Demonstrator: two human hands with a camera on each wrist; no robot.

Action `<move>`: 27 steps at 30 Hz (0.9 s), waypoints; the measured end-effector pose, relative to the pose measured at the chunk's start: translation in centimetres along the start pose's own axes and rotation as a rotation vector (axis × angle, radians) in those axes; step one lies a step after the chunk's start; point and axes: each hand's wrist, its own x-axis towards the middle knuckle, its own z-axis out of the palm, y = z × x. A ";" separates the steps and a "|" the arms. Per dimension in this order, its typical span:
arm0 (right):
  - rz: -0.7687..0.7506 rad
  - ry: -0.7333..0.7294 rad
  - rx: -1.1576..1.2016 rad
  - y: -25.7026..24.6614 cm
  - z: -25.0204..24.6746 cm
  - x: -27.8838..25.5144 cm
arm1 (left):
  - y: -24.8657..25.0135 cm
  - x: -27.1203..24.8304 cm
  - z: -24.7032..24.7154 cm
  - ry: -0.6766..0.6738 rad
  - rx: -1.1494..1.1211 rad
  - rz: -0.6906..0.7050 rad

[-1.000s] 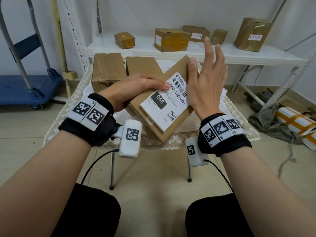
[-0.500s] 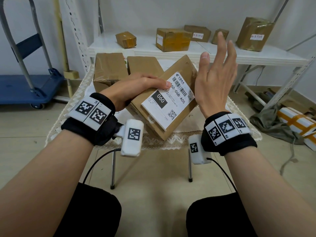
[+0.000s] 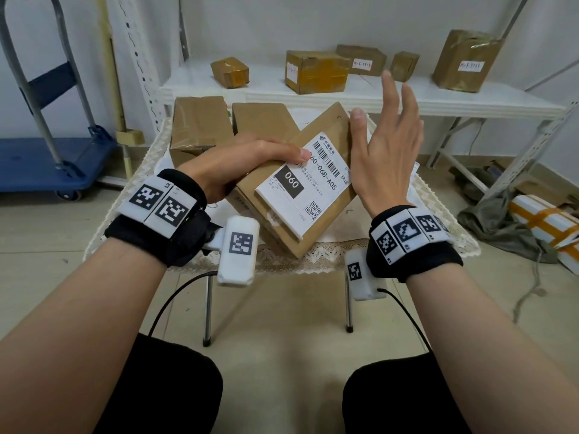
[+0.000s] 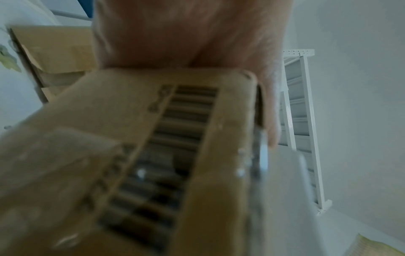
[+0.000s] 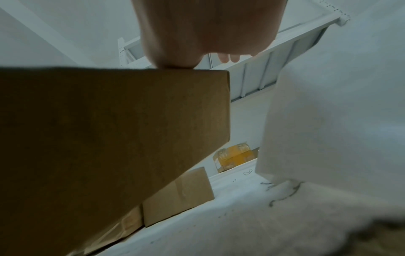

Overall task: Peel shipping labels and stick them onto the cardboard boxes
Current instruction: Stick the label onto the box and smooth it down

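Observation:
A tilted brown cardboard box [image 3: 327, 128] carries a white shipping label [image 3: 305, 191] printed "060" with a barcode and QR code. My left hand [image 3: 241, 161] grips the box's left edge, thumb lying on top at the label's corner. In the left wrist view the box [image 4: 87, 121] fills the frame under the palm. My right hand [image 3: 388, 151] is open with fingers straight up, and its thumb side rests against the box's right edge. The right wrist view shows the heel of that hand [image 5: 208, 26] touching the top edge of the box side [image 5: 109, 129].
Two more brown boxes [image 3: 200, 123] [image 3: 260, 120] stand behind on the small lace-covered table [image 3: 313, 255]. White label sheets [image 5: 328, 121] lie at the table's right. A white shelf [image 3: 470, 101] behind holds several taped boxes. A blue trolley [image 3: 47, 161] stands left; clutter [image 3: 545, 220] lies on the floor right.
My right hand swung a little to the right off the box, then came back against its right edge. The left hand kept its grip and the box barely shifted.

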 end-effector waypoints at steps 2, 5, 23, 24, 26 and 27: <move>0.013 0.004 -0.020 0.4 0.1 0.1 | 0.0 0.0 0.0 0.002 0.009 0.001; 0.036 0.023 -0.025 0.8 0.0 0.4 | 0.0 0.1 0.0 0.011 0.009 0.005; 0.020 0.031 0.070 -0.4 -0.3 -0.1 | 0.0 -0.1 0.0 -0.007 0.000 0.000; 0.021 0.044 0.094 -0.6 -0.4 -0.1 | 0.0 -0.1 0.0 -0.004 -0.002 0.001; -0.033 0.072 0.141 -1.4 -0.6 -0.3 | 0.0 0.0 -0.1 0.011 -0.010 0.015; -0.073 0.076 0.153 -1.9 -0.6 -0.5 | -0.1 0.2 0.0 0.025 -0.018 0.026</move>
